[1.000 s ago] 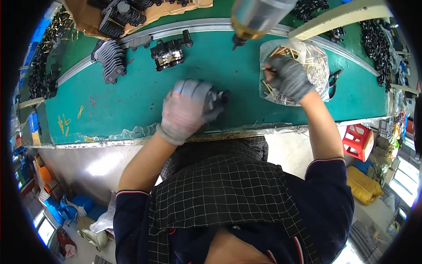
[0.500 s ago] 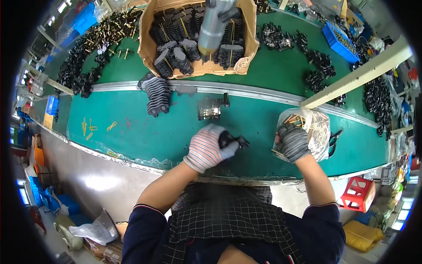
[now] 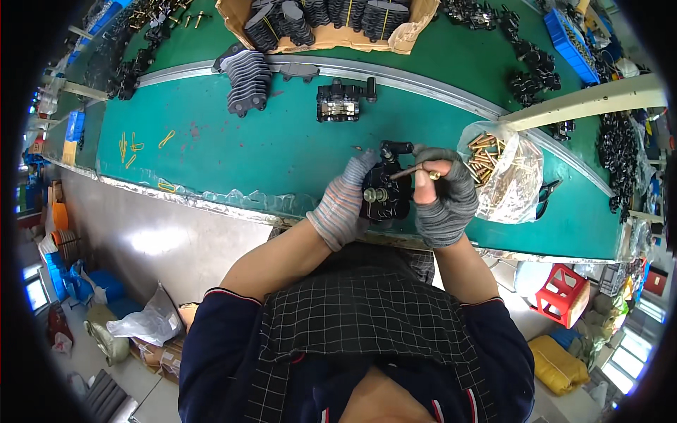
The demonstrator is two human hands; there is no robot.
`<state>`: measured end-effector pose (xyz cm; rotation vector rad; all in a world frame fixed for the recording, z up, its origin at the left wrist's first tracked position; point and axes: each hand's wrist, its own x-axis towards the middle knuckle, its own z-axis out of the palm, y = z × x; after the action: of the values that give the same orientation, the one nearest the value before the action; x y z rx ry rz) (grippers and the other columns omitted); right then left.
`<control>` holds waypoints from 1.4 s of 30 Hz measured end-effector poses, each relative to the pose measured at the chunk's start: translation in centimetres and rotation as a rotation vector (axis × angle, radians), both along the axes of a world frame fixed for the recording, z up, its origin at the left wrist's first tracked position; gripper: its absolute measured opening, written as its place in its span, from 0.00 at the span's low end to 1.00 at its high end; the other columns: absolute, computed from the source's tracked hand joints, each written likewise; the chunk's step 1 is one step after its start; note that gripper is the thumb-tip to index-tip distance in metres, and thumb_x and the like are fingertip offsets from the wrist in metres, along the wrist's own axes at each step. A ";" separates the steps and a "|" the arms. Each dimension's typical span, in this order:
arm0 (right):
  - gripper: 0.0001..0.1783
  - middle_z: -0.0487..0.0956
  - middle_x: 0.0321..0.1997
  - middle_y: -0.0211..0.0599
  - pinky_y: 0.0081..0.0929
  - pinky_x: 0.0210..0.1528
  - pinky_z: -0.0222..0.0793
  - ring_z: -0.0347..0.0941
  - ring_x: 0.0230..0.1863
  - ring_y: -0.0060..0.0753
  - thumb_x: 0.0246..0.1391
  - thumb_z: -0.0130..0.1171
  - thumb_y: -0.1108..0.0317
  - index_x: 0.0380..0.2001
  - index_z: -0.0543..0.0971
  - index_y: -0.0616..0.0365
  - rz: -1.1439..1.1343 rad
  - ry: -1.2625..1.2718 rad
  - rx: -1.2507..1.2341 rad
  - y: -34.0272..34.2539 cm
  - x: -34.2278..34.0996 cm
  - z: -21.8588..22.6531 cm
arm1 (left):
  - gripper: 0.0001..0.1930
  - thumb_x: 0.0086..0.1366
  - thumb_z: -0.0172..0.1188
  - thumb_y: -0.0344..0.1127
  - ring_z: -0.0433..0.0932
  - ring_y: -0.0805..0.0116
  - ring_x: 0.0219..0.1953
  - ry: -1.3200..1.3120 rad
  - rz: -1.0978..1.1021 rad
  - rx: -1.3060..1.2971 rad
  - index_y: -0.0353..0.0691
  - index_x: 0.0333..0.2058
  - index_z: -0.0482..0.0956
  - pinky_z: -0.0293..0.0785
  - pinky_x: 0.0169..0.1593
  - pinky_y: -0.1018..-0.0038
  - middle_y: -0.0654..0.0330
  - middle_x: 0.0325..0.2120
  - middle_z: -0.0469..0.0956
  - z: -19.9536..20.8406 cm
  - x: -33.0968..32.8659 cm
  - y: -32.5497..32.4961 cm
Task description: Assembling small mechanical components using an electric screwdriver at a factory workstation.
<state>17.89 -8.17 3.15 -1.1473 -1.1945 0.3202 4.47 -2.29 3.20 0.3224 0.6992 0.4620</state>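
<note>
My left hand (image 3: pixel 341 205), in a striped glove, grips a black brake caliper (image 3: pixel 387 202) close to the bench's front edge. A gloved right hand with bare fingertips, my right hand (image 3: pixel 448 199), pinches a slim brass-coloured pin (image 3: pixel 407 171) between thumb and fingers. The pin's far end meets the caliper's upper part; whether it sits inside a hole I cannot tell. Beyond my hands a second black caliper (image 3: pixel 338 107) lies on the green bench. To its left stands a row of black brake pads (image 3: pixel 247 84), with a single pad (image 3: pixel 299 71) beside it.
A clear plastic bag (image 3: pixel 522 187) of brass-coloured pins lies right of my right hand, with black-handled scissors (image 3: pixel 548 197) beside it. A cardboard box (image 3: pixel 416 32) of bundled pads stands behind the metal rail (image 3: pixel 395 79). Yellow rubber bands (image 3: pixel 166 138) lie left; a pale post (image 3: pixel 592 107) slants at right.
My right hand has left the bag and come left to the caliper, now with a pin in its fingers. My left hand has turned the caliper upright. The whole view has shifted toward me.
</note>
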 end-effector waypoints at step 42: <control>0.32 0.73 0.54 0.50 0.39 0.60 0.63 0.69 0.56 0.46 0.53 0.60 0.64 0.57 0.63 0.65 -0.251 -1.370 0.245 22.2 13.4 12.0 | 0.25 0.57 0.55 0.65 0.79 0.65 0.31 -0.095 0.137 -0.074 0.50 0.40 0.74 0.75 0.28 0.66 0.62 0.32 0.79 -2.2 -5.2 3.6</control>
<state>31.32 13.99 15.18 -1.2597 -2.1227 -0.9498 -0.78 1.35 0.96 0.1824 0.6467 0.5763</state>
